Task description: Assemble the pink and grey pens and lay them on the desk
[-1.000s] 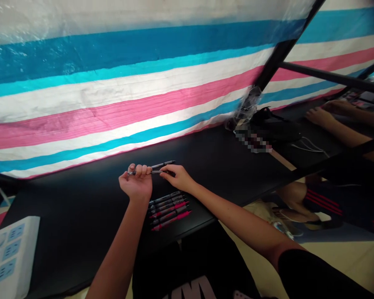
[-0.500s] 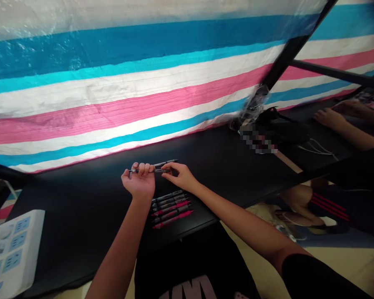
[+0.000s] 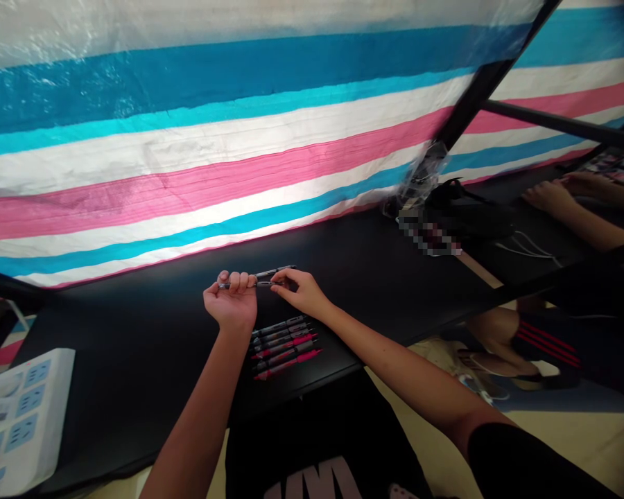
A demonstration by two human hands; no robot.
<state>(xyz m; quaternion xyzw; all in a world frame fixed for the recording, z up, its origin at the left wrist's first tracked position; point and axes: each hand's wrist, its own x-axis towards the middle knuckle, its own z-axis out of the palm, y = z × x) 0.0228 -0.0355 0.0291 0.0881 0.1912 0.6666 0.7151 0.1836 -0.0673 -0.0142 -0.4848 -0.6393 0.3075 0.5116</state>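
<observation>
A dark pen (image 3: 263, 283) lies level between my hands, above the black table (image 3: 150, 346). My left hand (image 3: 234, 301) is closed, palm up, with its fingers curled over one end of the pen. Thumb and fingers of my right hand (image 3: 302, 291) pinch the other end. Just behind them, another pen (image 3: 278, 271) rests on the table, partly hidden by my left hand. Nearer my body, several black and red pens (image 3: 286, 348) lie side by side in a row.
At the left front stands a white box with blue socket pictures (image 3: 26, 416). To the right are a black bag (image 3: 473, 215), clear plastic wrap (image 3: 421, 177) and a white cable (image 3: 533, 249). A co-worker's hands (image 3: 551, 194) are at the far right. Striped sheeting (image 3: 213, 152) hangs behind the table.
My hands hold nearly the same pose on the pen; the right fingertips have shifted very slightly. The co-worker's hands have moved a little.
</observation>
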